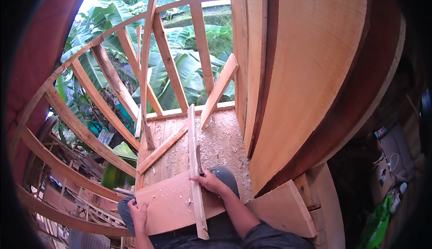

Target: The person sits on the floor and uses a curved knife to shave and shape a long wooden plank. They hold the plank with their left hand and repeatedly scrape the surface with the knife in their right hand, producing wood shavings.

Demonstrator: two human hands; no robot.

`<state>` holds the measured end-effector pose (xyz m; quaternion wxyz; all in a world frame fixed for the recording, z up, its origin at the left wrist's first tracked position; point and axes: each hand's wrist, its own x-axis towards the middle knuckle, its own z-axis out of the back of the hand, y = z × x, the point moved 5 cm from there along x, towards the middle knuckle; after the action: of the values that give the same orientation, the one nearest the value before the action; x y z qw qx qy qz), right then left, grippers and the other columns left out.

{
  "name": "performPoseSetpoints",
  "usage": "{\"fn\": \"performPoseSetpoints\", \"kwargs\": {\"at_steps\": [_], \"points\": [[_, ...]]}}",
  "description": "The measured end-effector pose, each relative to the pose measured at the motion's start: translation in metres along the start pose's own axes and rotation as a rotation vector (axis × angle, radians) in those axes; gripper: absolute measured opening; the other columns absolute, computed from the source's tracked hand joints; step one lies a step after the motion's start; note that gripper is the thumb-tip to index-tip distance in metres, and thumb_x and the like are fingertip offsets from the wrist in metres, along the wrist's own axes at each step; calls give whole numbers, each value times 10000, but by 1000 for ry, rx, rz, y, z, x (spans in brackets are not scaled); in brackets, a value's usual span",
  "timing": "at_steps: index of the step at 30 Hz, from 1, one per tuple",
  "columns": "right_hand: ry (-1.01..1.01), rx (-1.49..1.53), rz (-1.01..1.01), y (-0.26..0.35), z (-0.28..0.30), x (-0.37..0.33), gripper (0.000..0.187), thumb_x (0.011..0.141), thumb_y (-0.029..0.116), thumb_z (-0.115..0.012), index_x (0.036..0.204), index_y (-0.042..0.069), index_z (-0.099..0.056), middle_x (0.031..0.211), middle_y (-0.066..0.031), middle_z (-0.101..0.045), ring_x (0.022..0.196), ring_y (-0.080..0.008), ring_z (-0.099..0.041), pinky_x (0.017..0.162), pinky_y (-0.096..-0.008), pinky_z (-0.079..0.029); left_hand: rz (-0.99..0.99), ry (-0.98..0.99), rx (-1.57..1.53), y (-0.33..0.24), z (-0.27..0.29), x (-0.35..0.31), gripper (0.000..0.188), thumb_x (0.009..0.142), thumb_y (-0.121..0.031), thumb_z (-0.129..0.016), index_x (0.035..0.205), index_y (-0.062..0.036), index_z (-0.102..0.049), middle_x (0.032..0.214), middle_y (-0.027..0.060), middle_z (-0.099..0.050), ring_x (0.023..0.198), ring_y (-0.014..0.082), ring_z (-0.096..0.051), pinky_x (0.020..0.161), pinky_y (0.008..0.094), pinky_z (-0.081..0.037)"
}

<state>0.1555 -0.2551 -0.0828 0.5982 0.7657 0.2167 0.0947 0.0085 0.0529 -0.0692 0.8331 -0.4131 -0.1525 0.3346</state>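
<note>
1. This is an open-air carpentry site: a small timber structure partly built, raised above the ground.
2. Far and to the left, a bare frame of slanted wooden struts [168, 62] and curved rails stands unclad, with banana leaves [186, 69] showing through the gaps.
3. The plank floor [220, 136] in the middle is strewn with pale wood shavings and sawdust.
4. On the right rise tall, freshly cut wall boards [310, 69] of raw, unpainted wood.
5. Loose laths [162, 148] lie across the floor, and scrap timber is piled on the ground at lower left [72, 159].
</note>
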Motion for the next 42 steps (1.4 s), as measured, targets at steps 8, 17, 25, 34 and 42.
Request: {"fn": "performPoseSetpoints", "kwargs": {"at_steps": [8,17,25,34,42], "points": [[115,-155,114,2,-11,-6,279,810,283,-652,794,18,-565,581,12,-492,517,-66,-472,461,-244,-380,-7,-45,-223,-19,17,-21,620,722,-157,-724,1211,-45,-359,954,151,-568,859,219,-567,801,327,-437],[84,-146,169,2,-28,-10,268,807,264,-650,756,25,-540,542,7,-486,453,-78,-467,419,-246,-363,-82,40,66,-20,12,-17,636,706,-164,-722,1209,-31,-356,1067,179,-541,1002,290,-540,884,376,-414],[103,-113,72,6,-22,-12,308,804,314,-666,802,27,-553,562,7,-485,467,-89,-493,431,-251,-401,-22,-18,465,-52,2,21,654,731,-349,-703,1227,-61,-389,1253,221,-469,1199,348,-428,1004,485,-274],[91,-137,81,6,-20,-10,336,795,360,-664,790,40,-562,558,6,-487,464,-90,-488,433,-247,-393,-49,65,446,-1,-9,61,555,792,-497,-608,1126,-67,-499,1130,259,-555,1141,346,-477,1008,521,-185],[26,-153,343,-15,-27,-7,337,765,318,-683,686,17,-555,534,8,-481,498,-70,-448,458,-265,-358,-90,-77,299,3,-4,67,605,798,-505,-634,1069,-55,-335,1050,273,-575,1042,399,-517,928,486,-217]]}}
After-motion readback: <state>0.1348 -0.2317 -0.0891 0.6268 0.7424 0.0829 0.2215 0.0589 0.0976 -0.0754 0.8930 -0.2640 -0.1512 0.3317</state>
